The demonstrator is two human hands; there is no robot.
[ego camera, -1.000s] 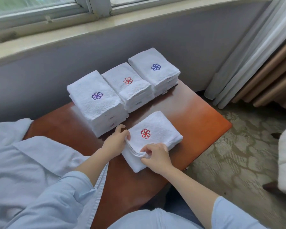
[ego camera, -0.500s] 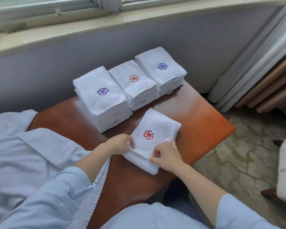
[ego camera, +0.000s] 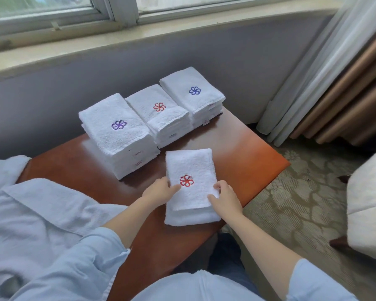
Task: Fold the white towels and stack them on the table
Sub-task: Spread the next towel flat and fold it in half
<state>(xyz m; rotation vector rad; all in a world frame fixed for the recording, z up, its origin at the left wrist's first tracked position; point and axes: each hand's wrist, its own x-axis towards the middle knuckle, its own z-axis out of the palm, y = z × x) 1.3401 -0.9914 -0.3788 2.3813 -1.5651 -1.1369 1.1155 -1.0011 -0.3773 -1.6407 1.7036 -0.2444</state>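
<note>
A folded white towel (ego camera: 190, 166) with a red flower emblem lies on the brown table (ego camera: 248, 148) near its front edge. My left hand (ego camera: 160, 190) grips the towel's left edge, thumb on top. My right hand (ego camera: 225, 197) grips its right edge, fingers curled round the fold. Behind it stand three stacks of folded white towels: one with a purple flower (ego camera: 117, 135), one with a red flower (ego camera: 161, 115), one with a blue flower (ego camera: 193, 94).
A pale blue cloth (ego camera: 30, 213) covers the table's left part. A grey wall and window sill run behind the stacks. Curtains (ego camera: 334, 72) hang at the right over patterned carpet (ego camera: 302, 192). A cream chair (ego camera: 369, 203) stands at the far right.
The towel has been turned from slanted to lying straight, long side pointing away from me. Both hands shifted from its near corner to its left and right edges.
</note>
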